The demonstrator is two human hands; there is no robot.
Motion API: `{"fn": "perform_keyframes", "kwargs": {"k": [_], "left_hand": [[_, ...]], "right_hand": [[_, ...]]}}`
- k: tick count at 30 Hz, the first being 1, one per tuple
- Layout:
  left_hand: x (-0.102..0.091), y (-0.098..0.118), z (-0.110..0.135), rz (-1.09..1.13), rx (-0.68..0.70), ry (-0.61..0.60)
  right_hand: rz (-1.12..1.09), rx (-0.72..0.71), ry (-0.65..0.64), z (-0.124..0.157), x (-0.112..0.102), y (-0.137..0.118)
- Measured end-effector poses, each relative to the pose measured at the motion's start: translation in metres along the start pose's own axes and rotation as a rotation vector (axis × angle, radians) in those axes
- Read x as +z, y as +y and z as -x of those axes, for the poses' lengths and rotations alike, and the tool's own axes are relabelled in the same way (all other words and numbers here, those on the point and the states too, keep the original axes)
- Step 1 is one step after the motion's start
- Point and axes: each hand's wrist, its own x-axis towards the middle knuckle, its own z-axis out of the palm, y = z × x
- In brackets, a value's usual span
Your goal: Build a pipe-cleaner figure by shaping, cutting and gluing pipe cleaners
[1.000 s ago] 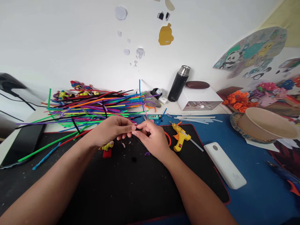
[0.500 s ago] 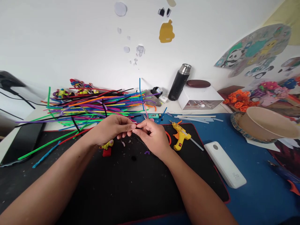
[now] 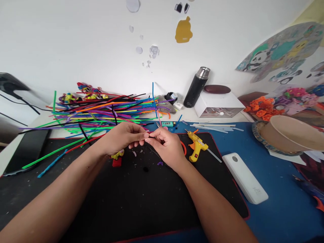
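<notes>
L hand (image 3: 124, 136) & R hand (image 3: 168, 145) meet fingertip to fingertip over the far part of the black mat (image 3: 141, 195), both pinching a short pipe-cleaner piece (image 3: 149, 134) btw thumb & forefinger; other fingers curl loosely under. The piece is tiny & mostly hidden by the tips, reddish as far as I can tell, held just above the mat, near side of the big pipe-cleaner pile (image 3: 101, 113). A yellow-red figure (image 3: 116, 158) lies on the mat just under the L wrist; the glue gun (image 3: 197, 146) sits right of the R hand, nozzle pointing right; lighter (image 3: 167, 124) just beyond the fingers; white power bank (image 3: 245, 178) farther right on the blue cloth. Looks like fine bending or twisting work, so imo: keep both pinches close together w/ only a short bit exposed, turn one hand vs the other in small steps, and brace wrists on the mat for steadiness. Watch the wire end, it can prick. Keep the R wrist clear of the glue gun; can't tell if it's hot.
</notes>
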Motion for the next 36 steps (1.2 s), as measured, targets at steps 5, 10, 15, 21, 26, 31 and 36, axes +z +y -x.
{"fn": "perform_keyframes", "kwargs": {"k": [5, 10, 15, 21, 26, 31, 36], "left_hand": [[0.0, -0.005, -0.002, 0.045, 0.017, -0.011], [0.001, -0.001, 0.001, 0.059, 0.057, 0.012], [0.0, 0.005, 0.006, 0.006, 0.12, 0.115], [0.0, 0.005, 0.008, -0.075, 0.2, 0.147], [-0.002, -0.005, 0.004, -0.085, 0.314, 0.141], [0.001, -0.015, 0.002, -0.263, 0.494, 0.178], [0.004, -0.013, 0.005, -0.392, 0.61, 0.248]], "right_hand": [[-0.035, 0.007, 0.006, 0.0, 0.001, 0.001], [-0.182, 0.121, -0.035, -0.002, 0.001, -0.003], [-0.323, 0.177, -0.063, -0.005, -0.003, -0.006], [-0.378, 0.23, -0.076, -0.006, -0.005, -0.01], [-0.391, 0.251, -0.074, -0.006, -0.005, -0.01], [-0.421, 0.235, -0.064, -0.006, -0.005, -0.008], [-0.408, 0.217, -0.077, -0.006, -0.005, -0.011]]}}
